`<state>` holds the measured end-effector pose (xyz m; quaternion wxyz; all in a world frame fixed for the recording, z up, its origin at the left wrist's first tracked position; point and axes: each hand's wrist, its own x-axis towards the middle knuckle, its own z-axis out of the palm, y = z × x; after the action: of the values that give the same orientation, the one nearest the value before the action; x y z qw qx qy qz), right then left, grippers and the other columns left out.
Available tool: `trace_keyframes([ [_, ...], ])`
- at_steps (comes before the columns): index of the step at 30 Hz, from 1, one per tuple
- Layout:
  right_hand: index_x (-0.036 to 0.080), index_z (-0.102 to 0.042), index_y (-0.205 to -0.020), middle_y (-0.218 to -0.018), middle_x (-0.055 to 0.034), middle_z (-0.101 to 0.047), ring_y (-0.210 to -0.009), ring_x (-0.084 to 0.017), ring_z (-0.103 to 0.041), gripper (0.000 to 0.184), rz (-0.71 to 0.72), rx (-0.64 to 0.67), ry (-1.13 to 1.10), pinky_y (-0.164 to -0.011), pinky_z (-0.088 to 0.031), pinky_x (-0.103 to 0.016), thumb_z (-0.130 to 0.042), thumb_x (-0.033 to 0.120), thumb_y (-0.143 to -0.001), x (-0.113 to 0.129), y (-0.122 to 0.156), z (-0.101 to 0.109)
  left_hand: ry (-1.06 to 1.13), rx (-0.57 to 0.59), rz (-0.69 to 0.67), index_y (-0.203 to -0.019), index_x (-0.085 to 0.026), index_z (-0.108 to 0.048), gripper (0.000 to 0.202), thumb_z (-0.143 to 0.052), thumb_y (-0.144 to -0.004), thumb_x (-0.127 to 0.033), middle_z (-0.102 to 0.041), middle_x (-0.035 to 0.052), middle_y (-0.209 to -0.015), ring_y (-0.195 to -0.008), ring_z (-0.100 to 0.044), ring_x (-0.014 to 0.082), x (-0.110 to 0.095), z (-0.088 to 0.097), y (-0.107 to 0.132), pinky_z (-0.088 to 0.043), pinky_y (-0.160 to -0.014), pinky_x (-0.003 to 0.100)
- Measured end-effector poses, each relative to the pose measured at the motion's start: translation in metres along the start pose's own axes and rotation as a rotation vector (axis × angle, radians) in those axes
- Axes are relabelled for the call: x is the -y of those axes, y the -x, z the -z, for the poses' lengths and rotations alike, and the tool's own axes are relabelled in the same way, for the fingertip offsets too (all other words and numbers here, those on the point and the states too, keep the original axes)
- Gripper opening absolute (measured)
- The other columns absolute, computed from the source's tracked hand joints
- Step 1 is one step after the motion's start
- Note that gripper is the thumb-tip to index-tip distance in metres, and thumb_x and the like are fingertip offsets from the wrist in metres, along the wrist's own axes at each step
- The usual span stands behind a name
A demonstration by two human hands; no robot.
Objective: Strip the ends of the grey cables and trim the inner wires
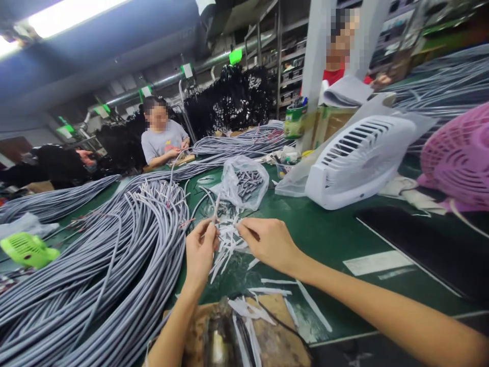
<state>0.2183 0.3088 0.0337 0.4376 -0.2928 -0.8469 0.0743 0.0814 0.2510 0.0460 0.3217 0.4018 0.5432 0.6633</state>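
Note:
My left hand (201, 247) is closed in a pinch around a thin grey cable (217, 208), whose pale end sticks up above the fingers. Just to its right, my right hand (269, 243) has thumb and fingertips pressed together; whatever they grip is too small to make out. Under and between both hands lies a pile of white strips (226, 252). Beyond them sits a clear plastic bag (263, 196) with many short dark grey pieces (248, 183) in it. A big bundle of grey cables (153, 244) with stripped whitish ends curves along my left side.
A white fan (355, 163) and a pink fan (458, 153) stand to the right, near a black flat panel (416, 250). A wooden block (282, 326) with a metal piece lies in front of me. Across the green table (305, 224) a person in grey (164, 140) handles cable.

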Motion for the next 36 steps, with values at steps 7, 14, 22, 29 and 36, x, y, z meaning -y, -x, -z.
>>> trace_keyframes([
  [7,0.016,-0.057,-0.061,-0.058,-0.0019,-0.063,-0.052,-0.011,-0.054,0.035,0.055,-0.068,0.01,-0.053,-0.026,-0.024,-0.039,0.024,-0.09,-0.004,0.0,0.002,-0.222,-0.017,-0.135,-0.082,-0.013,-0.072,0.026,-0.065,-0.068,-0.034,-0.059,0.0009,-0.06,-0.048,-0.044,0.0078,0.003,-0.003,0.008,-0.035,-0.044,0.019],
  [14,0.016,-0.056,-0.059,-0.054,-0.0017,-0.059,-0.051,-0.011,-0.052,0.037,0.126,-0.105,0.062,-0.053,-0.027,-0.024,-0.037,0.023,-0.091,-0.002,-0.001,0.006,-0.404,0.038,-0.276,-0.084,-0.017,-0.073,0.019,-0.061,-0.074,-0.028,-0.064,0.0036,-0.067,-0.058,-0.053,0.0126,0.003,-0.002,0.014,-0.042,-0.054,0.022],
  [22,0.015,-0.053,-0.053,-0.047,0.0007,-0.051,-0.044,-0.009,-0.041,0.039,0.037,0.055,-0.103,-0.048,-0.024,-0.023,-0.041,0.028,-0.088,-0.007,-0.002,0.005,-0.505,0.044,-0.347,-0.083,-0.018,-0.074,0.017,-0.061,-0.073,-0.024,-0.064,0.0033,-0.065,-0.054,-0.052,0.0118,0.002,-0.001,0.015,-0.038,-0.049,0.021],
  [29,0.014,-0.053,-0.053,-0.044,0.0016,-0.047,-0.042,-0.008,-0.037,0.038,0.163,0.067,-0.417,-0.045,-0.028,-0.021,-0.04,0.026,-0.087,-0.002,-0.001,0.001,-0.466,0.011,-0.266,-0.076,-0.014,-0.073,0.016,-0.06,-0.071,-0.023,-0.068,0.0043,-0.065,-0.057,-0.059,0.0138,0.003,-0.004,0.012,-0.045,-0.054,0.022],
  [36,0.016,-0.057,-0.059,-0.044,0.0013,-0.049,-0.039,-0.009,-0.038,0.031,0.372,-0.163,-0.435,-0.044,-0.03,-0.023,-0.043,0.021,-0.087,0.01,0.012,0.004,-0.474,-0.128,-0.249,-0.078,-0.014,-0.072,0.016,-0.06,-0.07,-0.022,-0.072,0.0067,-0.075,-0.067,-0.065,0.0171,0.007,0.003,-0.002,-0.05,-0.065,0.025],
])
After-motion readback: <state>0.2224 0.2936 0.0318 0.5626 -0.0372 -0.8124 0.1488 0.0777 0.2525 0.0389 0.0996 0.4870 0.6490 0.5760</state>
